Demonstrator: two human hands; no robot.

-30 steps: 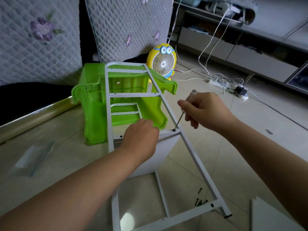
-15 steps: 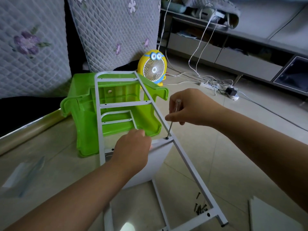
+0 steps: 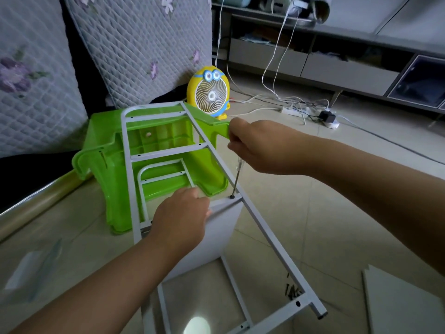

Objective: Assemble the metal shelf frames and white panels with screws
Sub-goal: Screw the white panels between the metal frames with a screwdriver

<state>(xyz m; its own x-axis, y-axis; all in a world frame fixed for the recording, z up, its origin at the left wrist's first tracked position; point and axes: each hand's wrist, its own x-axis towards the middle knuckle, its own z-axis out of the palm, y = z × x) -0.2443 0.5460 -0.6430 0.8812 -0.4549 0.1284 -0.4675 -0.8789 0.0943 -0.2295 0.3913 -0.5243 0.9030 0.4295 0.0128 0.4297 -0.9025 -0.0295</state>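
A white metal shelf frame lies flat, its far end propped on an overturned green plastic stool. A second frame shows below it. A white panel stands on edge between the two frames. My right hand grips a screwdriver upright, its tip on a dark screw at the frame's right rail above the panel's corner. My left hand rests on the panel's top edge and the frame's crossbar, fingers curled over it.
The green stool sits on the tiled floor. A yellow desk fan stands behind it. Several loose dark screws lie on the floor near the frame's near end. Another white panel lies at right. Cables and a power strip lie beyond.
My right hand has shifted its grip on the screwdriver, which now stands more upright on the screw. My left hand stays on the panel's edge. The view has tilted slightly downward.
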